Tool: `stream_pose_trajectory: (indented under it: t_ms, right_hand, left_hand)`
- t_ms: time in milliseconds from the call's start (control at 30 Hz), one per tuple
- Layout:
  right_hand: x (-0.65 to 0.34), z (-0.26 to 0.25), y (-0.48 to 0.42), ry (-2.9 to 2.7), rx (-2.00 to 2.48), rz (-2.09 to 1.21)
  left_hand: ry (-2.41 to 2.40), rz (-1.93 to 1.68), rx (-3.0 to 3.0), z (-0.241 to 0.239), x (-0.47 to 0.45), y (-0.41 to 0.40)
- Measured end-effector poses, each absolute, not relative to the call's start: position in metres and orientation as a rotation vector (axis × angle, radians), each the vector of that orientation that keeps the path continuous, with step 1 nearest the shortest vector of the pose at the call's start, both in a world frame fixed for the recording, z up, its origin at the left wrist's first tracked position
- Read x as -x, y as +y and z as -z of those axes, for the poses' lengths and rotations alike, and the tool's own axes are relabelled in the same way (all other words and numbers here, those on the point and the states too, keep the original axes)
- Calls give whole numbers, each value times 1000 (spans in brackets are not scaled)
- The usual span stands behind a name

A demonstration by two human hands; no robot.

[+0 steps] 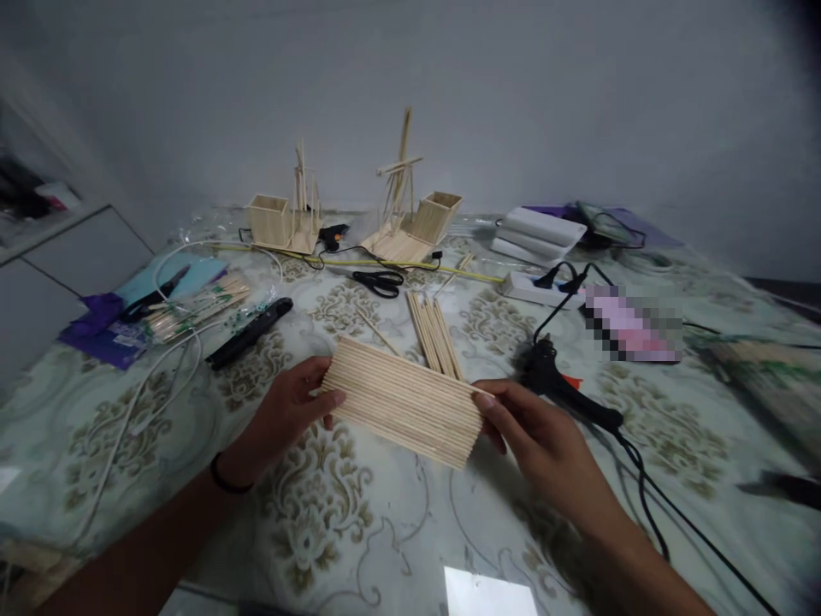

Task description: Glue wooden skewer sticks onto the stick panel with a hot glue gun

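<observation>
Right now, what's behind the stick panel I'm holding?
Beyond its far edge, a bundle of loose sticks and a single stick lie on the table. The panel covers whatever's directly behind it; I can't tell more.

Bare left hand [298,399] and bare right hand [529,421], slim fingers [324,404]. Thin black, plain-looking round band [221,485] around left wrist [245,456]; material hard to tell from here. Right wrist [581,475] bare. Left forearm [160,532], right forearm [625,535] bare too, far as I can see.
</observation>
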State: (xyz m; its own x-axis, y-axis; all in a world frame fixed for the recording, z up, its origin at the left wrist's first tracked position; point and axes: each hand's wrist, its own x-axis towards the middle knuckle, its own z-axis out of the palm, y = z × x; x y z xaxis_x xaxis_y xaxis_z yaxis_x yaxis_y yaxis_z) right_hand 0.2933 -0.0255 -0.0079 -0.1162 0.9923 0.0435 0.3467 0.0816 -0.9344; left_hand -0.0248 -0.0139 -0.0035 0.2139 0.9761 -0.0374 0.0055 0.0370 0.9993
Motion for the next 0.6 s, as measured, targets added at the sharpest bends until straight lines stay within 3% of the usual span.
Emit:
stream_pose_trajectory:
  t_ms: [600]
  right_hand:
    - [-295, 8, -25, -1477, 1354, -1004]
  left_hand:
    - [1072, -812, -1314, 5, 29, -11]
